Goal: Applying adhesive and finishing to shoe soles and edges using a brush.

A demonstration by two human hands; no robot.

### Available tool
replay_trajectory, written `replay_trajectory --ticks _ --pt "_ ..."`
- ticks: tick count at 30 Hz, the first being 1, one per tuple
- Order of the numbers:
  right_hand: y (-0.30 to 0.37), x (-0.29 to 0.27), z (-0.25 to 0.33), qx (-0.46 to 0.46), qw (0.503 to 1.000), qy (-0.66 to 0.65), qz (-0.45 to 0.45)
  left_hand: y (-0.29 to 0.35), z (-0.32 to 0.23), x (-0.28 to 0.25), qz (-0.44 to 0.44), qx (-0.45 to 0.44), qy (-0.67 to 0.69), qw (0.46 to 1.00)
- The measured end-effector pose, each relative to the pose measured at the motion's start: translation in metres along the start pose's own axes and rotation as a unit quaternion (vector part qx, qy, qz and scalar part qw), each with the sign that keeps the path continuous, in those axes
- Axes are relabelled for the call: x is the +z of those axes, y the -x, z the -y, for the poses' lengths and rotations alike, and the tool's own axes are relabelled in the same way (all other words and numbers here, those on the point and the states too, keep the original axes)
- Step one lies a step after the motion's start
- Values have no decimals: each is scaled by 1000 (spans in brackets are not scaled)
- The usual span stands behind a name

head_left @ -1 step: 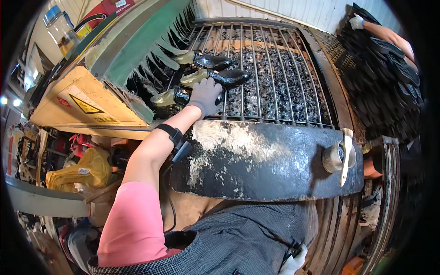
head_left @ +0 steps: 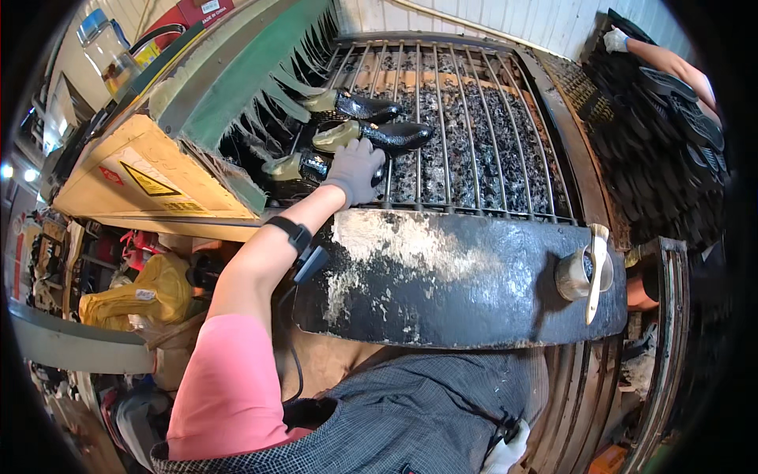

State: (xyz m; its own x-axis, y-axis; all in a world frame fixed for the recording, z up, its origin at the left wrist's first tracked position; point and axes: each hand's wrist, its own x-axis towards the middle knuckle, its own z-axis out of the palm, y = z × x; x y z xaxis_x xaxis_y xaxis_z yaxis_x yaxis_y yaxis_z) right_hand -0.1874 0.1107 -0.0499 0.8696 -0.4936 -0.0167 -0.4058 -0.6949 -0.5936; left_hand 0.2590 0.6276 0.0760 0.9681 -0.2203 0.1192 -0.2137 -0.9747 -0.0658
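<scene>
On the metal rods lie several shoe lasts with olive heel ends and glossy black shoe fronts. My left hand (head_left: 354, 170), in a grey glove, is closed over the toe of the nearest shoe last (head_left: 288, 167), hiding much of its front. Just beyond my fingers lies a second shoe last (head_left: 399, 135), and a third shoe last (head_left: 367, 107) is behind it. Their heel ends reach toward a green fringed curtain (head_left: 237, 87). At the lower edge a white glove (head_left: 508, 452), apparently my right hand, shows in part by my dark checked apron; its fingers cannot be made out.
A black-stained board (head_left: 442, 276) fronts the rod conveyor (head_left: 448, 126); a metal cup (head_left: 570, 276) and a brush (head_left: 597, 272) are on its right. Dark soles (head_left: 671, 158) are piled at far right, with another person's gloved hand (head_left: 616, 39) on them. A yellow machine housing (head_left: 150, 170) stands left.
</scene>
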Motion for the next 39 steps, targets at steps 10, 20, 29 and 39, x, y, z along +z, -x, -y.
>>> replay_trajectory --ticks 10,20,29,39 --pt "-42 10 8 -31 997 -41 49 26 25 -39 -16 61 42 997" --pt "-52 1 48 -30 977 -212 23 112 -110 -207 -102 167 703 684" --pt "-26 36 157 -28 899 -379 218 124 -257 -30 327 47 860 389" --pt "-15 -39 148 183 820 -392 375 176 -269 -11 432 -14 766 476"
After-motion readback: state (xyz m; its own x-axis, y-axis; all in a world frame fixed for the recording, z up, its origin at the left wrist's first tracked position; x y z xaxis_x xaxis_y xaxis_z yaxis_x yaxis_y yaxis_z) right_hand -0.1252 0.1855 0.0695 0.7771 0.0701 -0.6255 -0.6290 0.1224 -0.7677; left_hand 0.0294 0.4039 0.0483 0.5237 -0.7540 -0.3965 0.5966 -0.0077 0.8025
